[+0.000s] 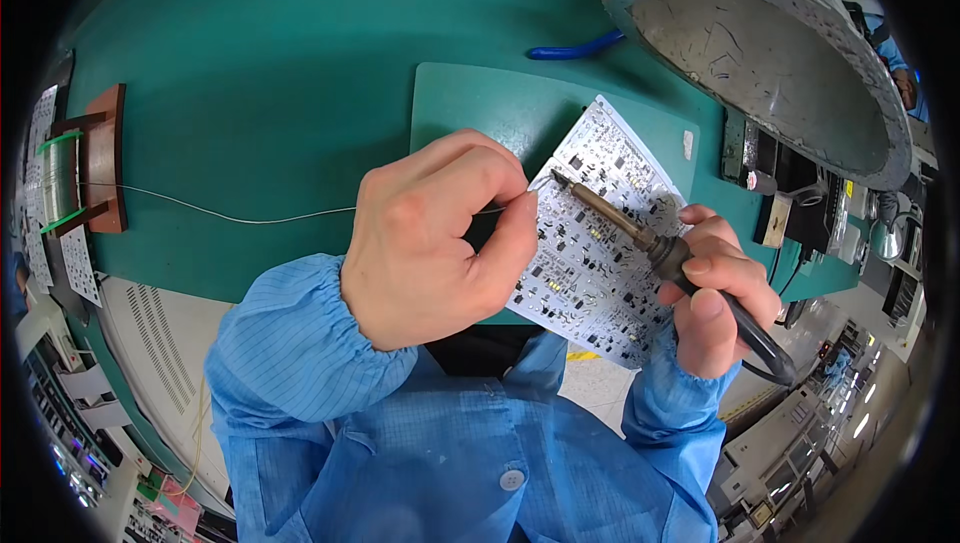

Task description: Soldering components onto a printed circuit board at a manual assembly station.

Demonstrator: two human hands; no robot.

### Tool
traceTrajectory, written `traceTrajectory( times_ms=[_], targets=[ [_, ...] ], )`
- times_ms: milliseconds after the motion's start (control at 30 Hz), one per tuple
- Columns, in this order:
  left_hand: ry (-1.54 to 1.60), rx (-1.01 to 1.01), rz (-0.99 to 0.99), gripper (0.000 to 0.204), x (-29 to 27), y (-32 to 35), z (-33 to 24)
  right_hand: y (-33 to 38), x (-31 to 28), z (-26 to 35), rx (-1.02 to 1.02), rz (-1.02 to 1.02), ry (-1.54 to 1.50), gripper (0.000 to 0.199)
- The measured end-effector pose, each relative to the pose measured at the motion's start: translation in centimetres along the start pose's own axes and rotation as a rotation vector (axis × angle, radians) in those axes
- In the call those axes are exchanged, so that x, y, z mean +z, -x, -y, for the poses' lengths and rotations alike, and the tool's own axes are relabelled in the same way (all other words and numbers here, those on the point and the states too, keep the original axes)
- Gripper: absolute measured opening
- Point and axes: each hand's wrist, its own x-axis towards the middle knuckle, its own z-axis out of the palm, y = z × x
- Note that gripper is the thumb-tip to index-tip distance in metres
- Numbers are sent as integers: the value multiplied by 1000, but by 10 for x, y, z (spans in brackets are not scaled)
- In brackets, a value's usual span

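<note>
Now | soldering iron (612, 211) in right fingers (735, 270) | wire (258, 221) between left fingers (488, 175)

Tabletop (250, 93): smooth, matt. Mat (465, 108) on it: smooth, faint sheen. My soldering iron (645, 240): dull, browned metal barrel (607, 211), black handle (672, 258) resembling plastic or rubber. Wire (260, 221) at left: fine bare metal. Circuit board (590, 263): white face, roughened by shiny metallic joints. Hood (750, 53), far right: looks like metal, rim chipped and rough. My sleeves (300, 333): thin woven cloth.
</note>
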Motion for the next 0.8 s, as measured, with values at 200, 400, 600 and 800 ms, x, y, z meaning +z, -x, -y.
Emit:
traceTrajectory(
  times_ms=[200, 400, 600, 800],
  targets=[
    [16, -17, 75, 8, -2, 0, -1, -1, -3, -2, -48, 41, 25, 20],
    [40, -31, 69, 8, -3, 0, -1, -1, 0, -2, -48, 23, 28, 18],
    [4, -16, 35, 10, -6, -1, -4, 2, 1, 0, -73, -4, 41, 22],
    [-215, -123, -101, 10, -21, 2, -11, 44, -36, -9, -235, -216, 209, 34]
  ],
)
